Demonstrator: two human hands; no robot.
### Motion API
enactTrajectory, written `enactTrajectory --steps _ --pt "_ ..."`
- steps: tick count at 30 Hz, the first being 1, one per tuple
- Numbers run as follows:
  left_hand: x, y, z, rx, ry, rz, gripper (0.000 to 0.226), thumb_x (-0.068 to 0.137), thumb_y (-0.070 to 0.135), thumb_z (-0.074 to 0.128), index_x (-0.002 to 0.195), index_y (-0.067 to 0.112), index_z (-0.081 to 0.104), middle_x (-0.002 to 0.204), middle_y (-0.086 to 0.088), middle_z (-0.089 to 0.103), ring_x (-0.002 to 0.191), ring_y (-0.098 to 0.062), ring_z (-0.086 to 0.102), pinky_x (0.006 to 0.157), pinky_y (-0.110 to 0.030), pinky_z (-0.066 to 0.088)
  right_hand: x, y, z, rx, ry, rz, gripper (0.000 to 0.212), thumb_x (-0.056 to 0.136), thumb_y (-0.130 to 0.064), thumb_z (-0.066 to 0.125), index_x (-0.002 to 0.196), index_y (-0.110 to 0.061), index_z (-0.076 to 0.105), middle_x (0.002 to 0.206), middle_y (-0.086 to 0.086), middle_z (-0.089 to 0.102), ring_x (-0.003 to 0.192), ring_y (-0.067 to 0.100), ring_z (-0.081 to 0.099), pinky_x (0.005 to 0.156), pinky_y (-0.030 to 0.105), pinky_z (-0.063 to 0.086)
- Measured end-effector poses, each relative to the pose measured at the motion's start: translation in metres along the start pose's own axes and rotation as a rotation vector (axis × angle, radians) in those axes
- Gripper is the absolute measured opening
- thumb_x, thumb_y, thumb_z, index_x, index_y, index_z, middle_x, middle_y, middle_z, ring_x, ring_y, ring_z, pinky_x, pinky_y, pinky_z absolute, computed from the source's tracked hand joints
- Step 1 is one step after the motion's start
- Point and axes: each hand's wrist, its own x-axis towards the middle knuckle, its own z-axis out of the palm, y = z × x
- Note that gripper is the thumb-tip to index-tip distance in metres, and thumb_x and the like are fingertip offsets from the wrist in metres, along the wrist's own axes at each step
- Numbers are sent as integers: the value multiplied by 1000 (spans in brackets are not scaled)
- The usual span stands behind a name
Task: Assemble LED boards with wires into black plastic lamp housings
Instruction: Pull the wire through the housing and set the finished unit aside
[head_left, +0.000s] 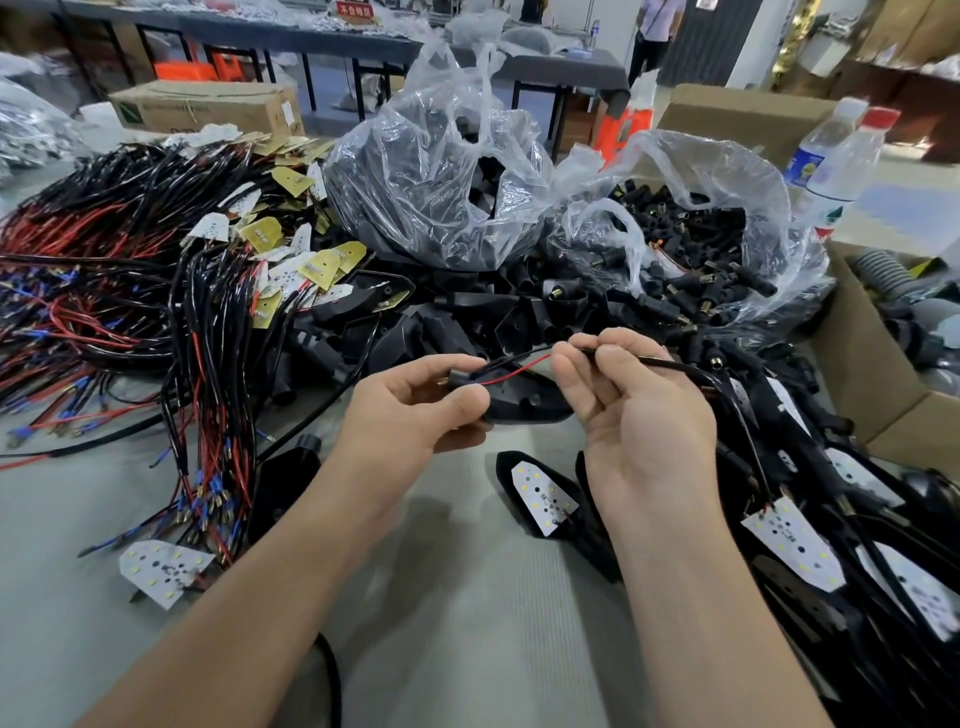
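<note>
Both forearms reach in from 6 o'clock, over the grey tabletop (467, 597). The left hand (415, 410) is curled round a black lamp housing (524, 402), fingers beneath and thumb on top, where the thumb presses down the end of a thin red lead (519, 368). At its 3 o'clock the right hand (644, 415), palm up, pinches a black wire (670, 364) between thumb and forefinger, its other fingers loosely bent. The wire runs off toward 4 o'clock and down to a white LED board (795, 543) lying on a heap of housings. Both hands cover most of the held housing, and the thumb hides where the lead enters it. The heap at 4 o'clock is cut off by the frame edge.
</note>
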Motion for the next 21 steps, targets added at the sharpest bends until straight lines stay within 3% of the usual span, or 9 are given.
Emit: enactTrajectory --steps 5,9,12,14,18,21 --pt "-1 1 -1 -46 65 20 25 82 0 78 96 21 81 74 -6 73 66 -16 72 67 -25 61 -2 4 0 -183 -83 8 23 94 15 51 87 -1 66 84 19 73 70 25 74 65 26 60" --pt "-1 3 -2 -97 135 28 34 73 11 82 105 13 74 74 -9 73 65 -18 73 64 -25 59 -4 5 0 -391 -151 -24 19 91 12 57 90 -3 69 86 14 77 51 17 62 45 21 44" --pt "3 5 -5 -140 153 -8 7 92 13 71 99 12 73 81 -11 77 68 -20 74 61 -26 59 -5 8 -2 -563 -184 -77 17 91 7 61 87 -6 72 88 8 79 38 13 44 40 19 34" --pt "5 5 -8 -149 152 -16 12 99 10 62 101 9 74 84 -10 78 70 -19 75 62 -25 59 -4 12 -4 -626 -178 -122 19 90 4 65 83 -11 75 83 7 78 38 12 40 40 20 35" --pt "4 6 -9 -163 108 -19 21 100 4 59 95 11 79 88 -14 78 76 -20 77 64 -25 60 -3 17 -6 -838 -101 -315 23 81 -6 76 77 -28 81 76 3 75 62 18 63 62 36 50" --pt "4 7 -11 -209 85 -54 34 98 -1 55 84 13 83 87 -16 78 78 -23 77 65 -27 60 -1 19 -4 -926 -80 -381 27 78 -7 80 76 -34 82 109 -18 74 107 3 66 97 36 52"
